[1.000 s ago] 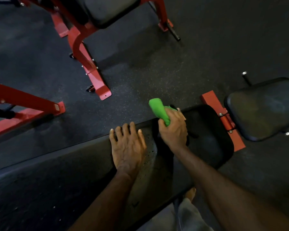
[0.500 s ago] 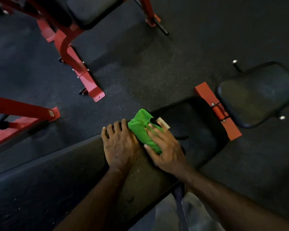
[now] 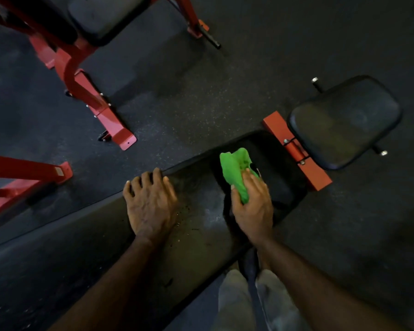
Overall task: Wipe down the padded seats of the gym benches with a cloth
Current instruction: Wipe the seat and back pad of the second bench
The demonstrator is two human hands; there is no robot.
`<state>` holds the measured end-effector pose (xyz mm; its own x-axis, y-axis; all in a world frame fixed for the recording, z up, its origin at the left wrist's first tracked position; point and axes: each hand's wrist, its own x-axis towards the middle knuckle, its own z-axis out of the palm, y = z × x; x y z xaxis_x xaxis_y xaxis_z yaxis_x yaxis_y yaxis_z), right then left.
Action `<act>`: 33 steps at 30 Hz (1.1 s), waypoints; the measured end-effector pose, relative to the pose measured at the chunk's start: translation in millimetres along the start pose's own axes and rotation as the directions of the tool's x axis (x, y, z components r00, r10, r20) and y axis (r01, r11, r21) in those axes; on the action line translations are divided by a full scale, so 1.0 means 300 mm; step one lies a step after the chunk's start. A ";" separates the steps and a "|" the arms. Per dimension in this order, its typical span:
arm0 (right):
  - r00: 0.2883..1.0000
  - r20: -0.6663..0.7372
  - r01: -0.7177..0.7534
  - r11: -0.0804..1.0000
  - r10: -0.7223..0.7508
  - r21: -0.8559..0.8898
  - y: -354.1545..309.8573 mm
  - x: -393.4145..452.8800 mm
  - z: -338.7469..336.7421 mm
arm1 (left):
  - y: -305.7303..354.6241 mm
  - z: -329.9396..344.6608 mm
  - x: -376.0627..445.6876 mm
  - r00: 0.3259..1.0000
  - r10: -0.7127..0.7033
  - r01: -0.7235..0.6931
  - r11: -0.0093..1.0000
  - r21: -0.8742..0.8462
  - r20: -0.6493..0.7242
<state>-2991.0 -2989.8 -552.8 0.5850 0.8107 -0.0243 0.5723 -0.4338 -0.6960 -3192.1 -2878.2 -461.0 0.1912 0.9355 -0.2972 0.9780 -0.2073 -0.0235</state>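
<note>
From the head camera, the right hand (image 3: 252, 206) has its fingers (image 3: 249, 177) and thumb curled round a bunched green cloth (image 3: 234, 170), pressing it onto the long black padded seat (image 3: 201, 225) near its far end, while the left hand (image 3: 151, 204) rests flat on the pad beside it, fingers spread and holding nothing. The wiping of this pad looks under way. The next move probably calls for dragging the cloth across the speckled patch between the hands, though the dim light makes it hard to tell whether those specks are moisture or dirt; the smaller seat pad (image 3: 344, 123) beyond the red bracket (image 3: 296, 151) appears untouched.
</note>
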 end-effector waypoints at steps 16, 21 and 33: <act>0.877 0.228 0.420 0.905 -0.423 0.066 0.071 -0.110 -0.095 | 0.021 0.011 0.000 0.958 0.285 -0.284 0.956 -0.069 0.006; 0.981 -0.116 -0.155 0.988 0.156 0.014 0.121 -0.065 -0.060 | 0.081 0.035 0.007 0.885 0.454 -0.447 0.890 -0.086 0.100; 0.992 -0.117 0.045 0.997 -0.037 0.067 0.121 -0.173 -0.069 | 0.368 0.123 -0.017 0.863 0.500 -0.472 0.851 -0.229 0.078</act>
<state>-2988.6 -3055.6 -562.0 0.6269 0.7744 0.0858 0.5583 -0.3697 -0.7427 -3088.2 -2916.4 -497.1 0.6470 0.6812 -0.3427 0.7614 -0.5524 0.3393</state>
